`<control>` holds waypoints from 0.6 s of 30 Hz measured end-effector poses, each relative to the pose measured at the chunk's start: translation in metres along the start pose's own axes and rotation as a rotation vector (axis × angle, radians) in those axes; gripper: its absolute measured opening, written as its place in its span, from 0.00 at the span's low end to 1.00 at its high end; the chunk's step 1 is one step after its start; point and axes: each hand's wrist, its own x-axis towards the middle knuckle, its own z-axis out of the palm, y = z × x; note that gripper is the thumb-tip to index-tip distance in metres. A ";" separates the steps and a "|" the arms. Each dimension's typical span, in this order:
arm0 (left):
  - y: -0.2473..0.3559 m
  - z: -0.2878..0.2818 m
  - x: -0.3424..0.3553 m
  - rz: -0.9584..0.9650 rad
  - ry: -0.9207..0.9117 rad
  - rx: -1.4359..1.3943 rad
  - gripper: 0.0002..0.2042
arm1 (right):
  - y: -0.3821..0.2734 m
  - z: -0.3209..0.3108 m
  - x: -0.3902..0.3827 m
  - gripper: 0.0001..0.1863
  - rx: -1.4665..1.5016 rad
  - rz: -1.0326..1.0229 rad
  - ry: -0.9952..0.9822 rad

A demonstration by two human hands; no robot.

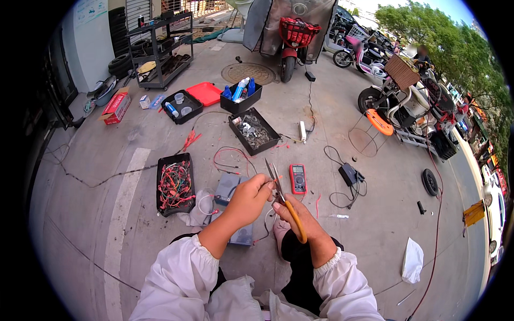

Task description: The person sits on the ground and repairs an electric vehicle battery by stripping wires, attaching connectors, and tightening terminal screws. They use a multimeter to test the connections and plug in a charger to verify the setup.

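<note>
Grey concrete ground [385, 206] spread around a red multimeter [297, 179], scooters [372, 67] stood beyond and right of it, wire-filled black tray [174, 157] lay left of it, left hand [247, 199] just left of it pinched a small unclear piece [273, 183], right hand [310, 227] on its near side gripped orange-handled scissors [297, 226], blades parted.

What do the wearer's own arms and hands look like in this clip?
The left sleeve and right sleeve are white, loose and wrinkled, with gathered cuffs ending partway up the forearms. The left hand and right hand are bare; no gloves, watch or bracelet shows.
</note>
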 end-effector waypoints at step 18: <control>0.010 0.006 -0.004 0.058 0.182 0.279 0.15 | 0.016 0.009 0.010 0.24 -0.061 -0.108 0.119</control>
